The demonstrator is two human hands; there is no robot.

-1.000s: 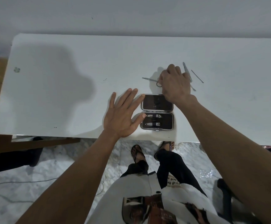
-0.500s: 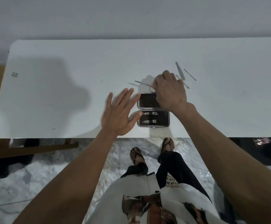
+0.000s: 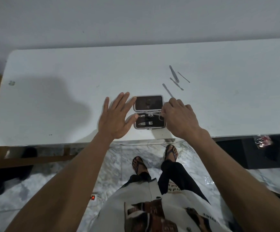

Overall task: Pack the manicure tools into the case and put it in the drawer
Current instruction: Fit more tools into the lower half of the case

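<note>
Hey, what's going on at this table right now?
A person is packing a manicure kit. The left hand lies flat on the white table, touching the open case. The right hand lowers small scissors into the case's lower half beside two clippers. Four thin tools lie loose beyond.

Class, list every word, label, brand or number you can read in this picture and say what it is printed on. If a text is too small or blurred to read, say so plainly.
Dark print on the pale cloth by the knee: handwriting-style words, too blurred to read.
Dark letters on the shirt, lower right: cut off and too blurred to read.
Case and tools on the table: no readable text.
</note>
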